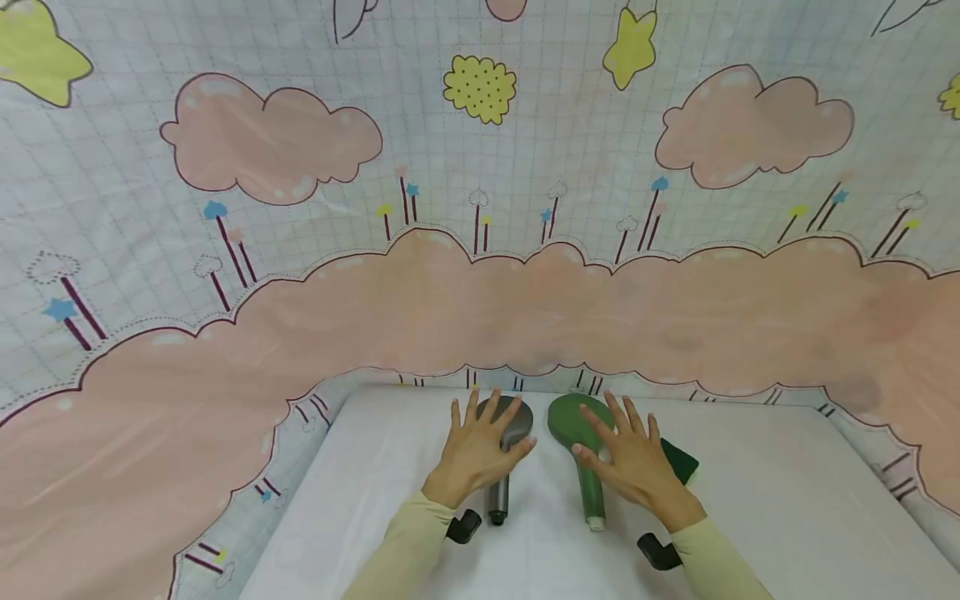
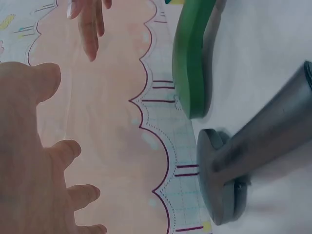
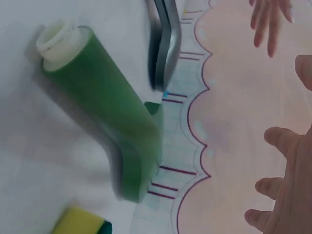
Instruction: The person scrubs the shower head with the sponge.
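Note:
My left hand (image 1: 474, 454) is held with fingers spread over a grey handheld shower head (image 1: 517, 425) and hides part of it. My right hand (image 1: 637, 462) hovers, fingers also spread, partly over a green handheld shower head (image 1: 573, 433). Both shower heads lie on the white table with their handles toward me. In the left wrist view a gap separates the left hand (image 2: 24, 151) from the grey shower head (image 2: 263, 131). The right wrist view likewise shows the right hand (image 3: 295, 180) apart from the green shower head (image 3: 112, 107). Neither hand holds anything.
A yellow and green sponge (image 3: 83, 222) lies to the right of the green shower head, partly behind the right hand in the head view. The white table (image 1: 315, 517) ends at a patterned cloth (image 1: 525, 312) with clouds and stars behind it.

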Demonstrator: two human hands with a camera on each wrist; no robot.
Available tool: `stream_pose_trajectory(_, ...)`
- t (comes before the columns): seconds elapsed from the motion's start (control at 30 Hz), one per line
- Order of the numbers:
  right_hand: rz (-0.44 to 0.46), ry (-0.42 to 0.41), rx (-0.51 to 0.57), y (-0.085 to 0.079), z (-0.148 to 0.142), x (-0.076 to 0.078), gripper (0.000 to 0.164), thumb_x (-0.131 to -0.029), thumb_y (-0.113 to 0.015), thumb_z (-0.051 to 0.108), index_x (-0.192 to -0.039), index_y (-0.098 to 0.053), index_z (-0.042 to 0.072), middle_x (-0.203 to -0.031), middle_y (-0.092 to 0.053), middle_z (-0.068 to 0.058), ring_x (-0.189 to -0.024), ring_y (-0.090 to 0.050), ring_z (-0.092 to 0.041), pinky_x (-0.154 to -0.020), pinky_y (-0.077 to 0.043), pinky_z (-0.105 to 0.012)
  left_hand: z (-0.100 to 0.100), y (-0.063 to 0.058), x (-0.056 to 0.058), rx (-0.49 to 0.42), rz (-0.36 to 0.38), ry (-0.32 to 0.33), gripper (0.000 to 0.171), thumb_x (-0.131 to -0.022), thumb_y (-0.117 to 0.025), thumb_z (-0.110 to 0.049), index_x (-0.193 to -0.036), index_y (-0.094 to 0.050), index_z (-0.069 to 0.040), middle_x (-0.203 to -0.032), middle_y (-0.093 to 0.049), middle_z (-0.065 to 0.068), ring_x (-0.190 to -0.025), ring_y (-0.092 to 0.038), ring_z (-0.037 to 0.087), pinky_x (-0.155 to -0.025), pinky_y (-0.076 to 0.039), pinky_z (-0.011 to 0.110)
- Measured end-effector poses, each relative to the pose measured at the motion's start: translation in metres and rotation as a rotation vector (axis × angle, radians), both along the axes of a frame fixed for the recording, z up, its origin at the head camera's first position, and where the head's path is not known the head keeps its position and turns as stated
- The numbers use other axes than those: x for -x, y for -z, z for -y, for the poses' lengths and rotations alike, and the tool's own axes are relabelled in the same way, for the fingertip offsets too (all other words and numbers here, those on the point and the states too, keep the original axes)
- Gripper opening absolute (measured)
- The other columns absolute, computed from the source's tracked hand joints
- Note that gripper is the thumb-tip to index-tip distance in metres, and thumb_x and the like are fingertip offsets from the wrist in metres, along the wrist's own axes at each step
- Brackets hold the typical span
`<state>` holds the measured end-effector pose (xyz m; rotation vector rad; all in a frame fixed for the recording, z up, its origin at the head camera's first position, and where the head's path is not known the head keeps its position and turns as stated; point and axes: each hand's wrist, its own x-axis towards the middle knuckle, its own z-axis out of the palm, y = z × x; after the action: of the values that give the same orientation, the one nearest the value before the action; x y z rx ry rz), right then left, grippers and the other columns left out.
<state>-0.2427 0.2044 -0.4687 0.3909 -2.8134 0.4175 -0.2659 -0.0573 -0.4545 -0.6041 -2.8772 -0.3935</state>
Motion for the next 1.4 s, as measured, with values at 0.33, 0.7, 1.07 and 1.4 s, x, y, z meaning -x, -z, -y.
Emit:
stream_pose_trajectory(0.33, -0.024, 0.024, 0.046, -0.004, -0.03, -0.007, 0.068, -0.094, -0.052, 0.057, -0.152, -0.037, 0.025, -0.162, -0.02, -0.019, -0.147, -0.017, -0.049, -0.109, -0.011, -0.075, -0.017, 0.002, -0.003, -0.082, 0.029, 0.015, 0.073, -0.094, -0.034, -0.071, -0.156, -0.025, -0.034, -0.164, -0.022, 0.007, -0.151, -0.013, 0.042, -0.117, -0.016, 0.065)
stream_pose_trajectory(0.7, -0.052, 0.061, 0.078, 0.001, -0.061, -0.013, 0.068, -0.095, -0.055, 0.051, -0.151, -0.039, 0.018, -0.158, -0.027, -0.023, -0.142, -0.025, -0.05, -0.105, -0.018, -0.075, -0.047, 0.025, -0.013, -0.382, 0.114, 0.056, 0.073, -0.096, -0.05, -0.054, -0.157, -0.023, -0.025, -0.159, -0.032, 0.012, -0.144, -0.036, 0.038, -0.104, -0.042, 0.06)
stream_pose_trajectory(1.07, -0.003, 0.107, 0.1, 0.018, -0.085, -0.018, 0.072, -0.092, -0.06, 0.052, -0.149, -0.04, 0.012, -0.154, -0.03, -0.028, -0.137, -0.029, -0.053, -0.104, -0.021, -0.075, -0.082, 0.05, -0.017, -0.656, 0.272, 0.072, 0.08, -0.091, -0.065, -0.041, -0.155, -0.027, -0.013, -0.154, -0.041, 0.015, -0.138, -0.046, 0.035, -0.108, -0.041, 0.052)
stream_pose_trajectory(1.4, -0.001, 0.134, 0.09, 0.036, -0.101, -0.02, 0.074, -0.087, -0.066, 0.052, -0.144, -0.044, 0.01, -0.149, -0.036, -0.031, -0.129, -0.038, -0.058, -0.097, -0.029, -0.076, -0.1, 0.069, -0.019, -0.88, 0.432, 0.078, 0.086, -0.087, -0.072, -0.031, -0.154, -0.023, -0.007, -0.15, -0.041, 0.025, -0.131, -0.05, 0.044, -0.097, -0.05, 0.052)
